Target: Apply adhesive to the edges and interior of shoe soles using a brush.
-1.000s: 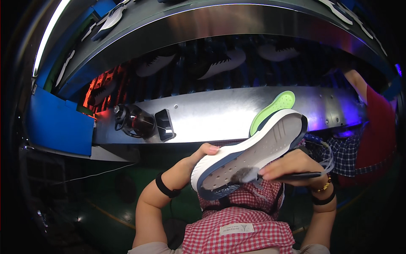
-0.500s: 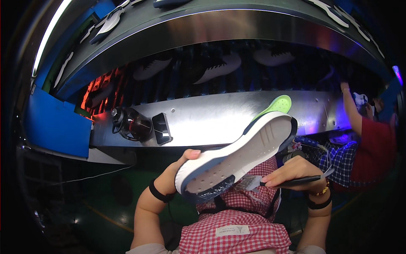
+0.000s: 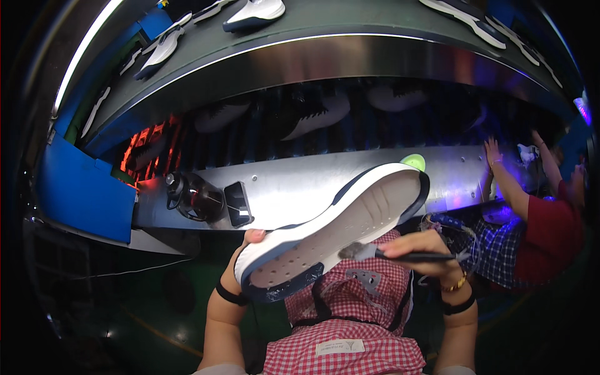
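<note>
A large shoe sole (image 3: 337,219) with a white sidewall, dark blue trim and a pale, perforated inner face is held tilted before me. My left hand (image 3: 235,262) grips its lower left end, thumb over the rim. Near that end the inner face has a dark blue patch with wet-looking whitish marks. My right hand (image 3: 422,249) is closed around the dark handle of a flat brush (image 3: 367,251). The bristles are at the sole's near edge; whether they touch it I cannot tell. Behind the sole's upper end shows a bright green rounded piece (image 3: 413,162), mostly hidden.
A metal ledge (image 3: 300,169) carries a dark bottle (image 3: 197,197) and a small black tray (image 3: 238,205). Beyond it, shoes lie on dark rollers, with an orange-red glow at left. An upper green belt (image 3: 350,22) bears several shoes and soles. A co-worker (image 3: 550,231) reaches in at right.
The sole has moved left, covering more of the green piece. My right hand has brought the brush left and up to the sole's edge. Shoes on the upper belt have shifted; the co-worker reaches farther.
</note>
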